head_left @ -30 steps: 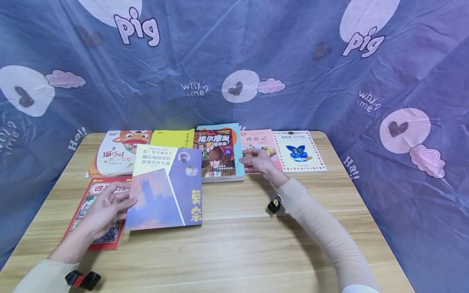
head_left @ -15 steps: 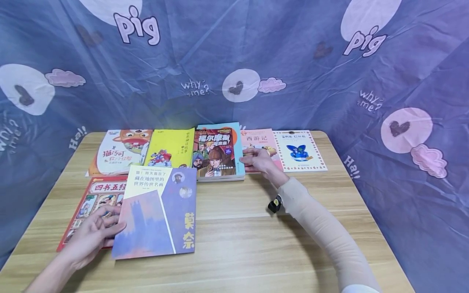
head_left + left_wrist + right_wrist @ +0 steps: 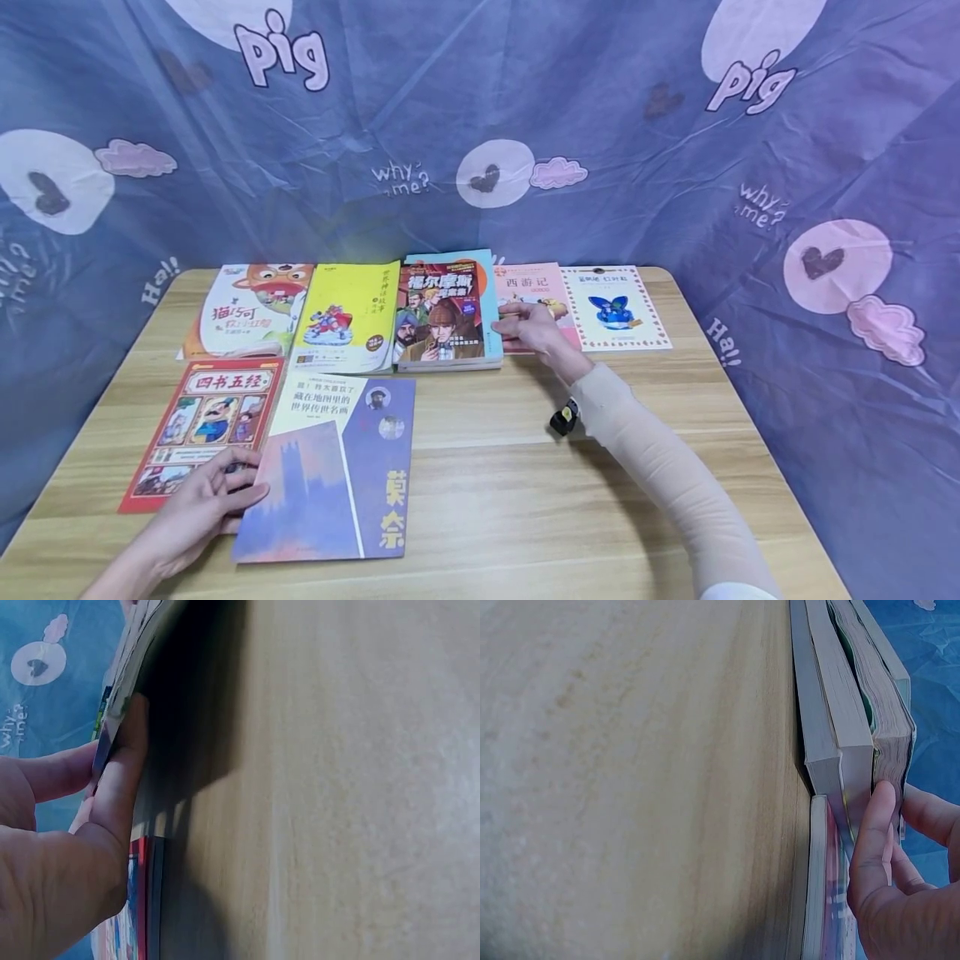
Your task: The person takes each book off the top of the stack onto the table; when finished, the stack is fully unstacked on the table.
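The left hand (image 3: 197, 515) pinches the left edge of the purple-and-yellow paperback book (image 3: 333, 471) and has drawn it toward the near left of the wooden counter (image 3: 525, 500), uncovering the yellow paperback (image 3: 348, 317) behind. The book now lies beside the red picture book (image 3: 201, 429), apparently nearly set down; the right hand (image 3: 534, 327), fingers curled, stays on the thick detective book's (image 3: 442, 315) right edge.

Purple art book (image 3: 330, 471) with pink-blue painting and yellow characters on cover: closed, face up, near edge lifted off bench, left edge pinched. Detective book (image 3: 446, 315), brown cover, closed, face up atop a stack at centre rear, right edge gripped.
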The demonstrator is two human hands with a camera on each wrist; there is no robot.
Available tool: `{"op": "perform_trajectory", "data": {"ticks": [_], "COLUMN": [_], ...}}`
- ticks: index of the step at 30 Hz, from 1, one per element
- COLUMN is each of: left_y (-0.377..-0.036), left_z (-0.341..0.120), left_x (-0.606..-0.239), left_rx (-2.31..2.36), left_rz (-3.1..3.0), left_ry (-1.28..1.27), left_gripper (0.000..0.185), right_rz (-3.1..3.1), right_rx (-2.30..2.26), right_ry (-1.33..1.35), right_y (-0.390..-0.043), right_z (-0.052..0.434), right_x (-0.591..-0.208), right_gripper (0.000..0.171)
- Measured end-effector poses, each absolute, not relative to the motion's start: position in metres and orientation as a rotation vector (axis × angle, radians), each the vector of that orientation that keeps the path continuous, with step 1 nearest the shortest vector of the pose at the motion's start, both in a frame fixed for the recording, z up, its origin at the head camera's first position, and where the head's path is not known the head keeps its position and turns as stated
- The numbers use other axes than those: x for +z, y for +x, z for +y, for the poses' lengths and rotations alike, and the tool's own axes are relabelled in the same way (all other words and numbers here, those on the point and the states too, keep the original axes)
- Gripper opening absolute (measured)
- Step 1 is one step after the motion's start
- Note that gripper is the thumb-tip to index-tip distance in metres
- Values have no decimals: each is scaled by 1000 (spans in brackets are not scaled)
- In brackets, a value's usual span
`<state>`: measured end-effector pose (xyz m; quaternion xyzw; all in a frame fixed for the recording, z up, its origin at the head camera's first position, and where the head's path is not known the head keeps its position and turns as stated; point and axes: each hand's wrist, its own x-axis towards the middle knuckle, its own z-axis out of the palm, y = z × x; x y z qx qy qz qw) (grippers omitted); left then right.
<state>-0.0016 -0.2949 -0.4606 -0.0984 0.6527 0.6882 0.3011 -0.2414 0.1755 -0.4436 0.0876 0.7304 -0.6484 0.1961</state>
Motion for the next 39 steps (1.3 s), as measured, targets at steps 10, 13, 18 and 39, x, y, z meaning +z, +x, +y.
{"op": "perform_trajectory", "data": {"ticks": [10, 13, 18, 39], "left_y": [-6, -7, -10, -80], "left_z": [-292, -291, -288, -276], "left_x": [-461, -461, -459, -405], "left_rx": [1737, 1702, 1644, 1423], "left_rz": [1825, 1858, 1925, 2313], "left_ry": [-343, -358, -399, -156], "left_gripper": [34, 38, 44, 66], "right_rz": [2046, 2049, 2050, 2067], "right_rx": [-1818, -1815, -1814, -1832], "right_ry": [243, 247, 251, 247], "right_y": [-241, -241, -241, -240], "right_z": [175, 176, 176, 175], "right_x": [-443, -443, -443, -443], "right_gripper": [49, 49, 49, 49]}}
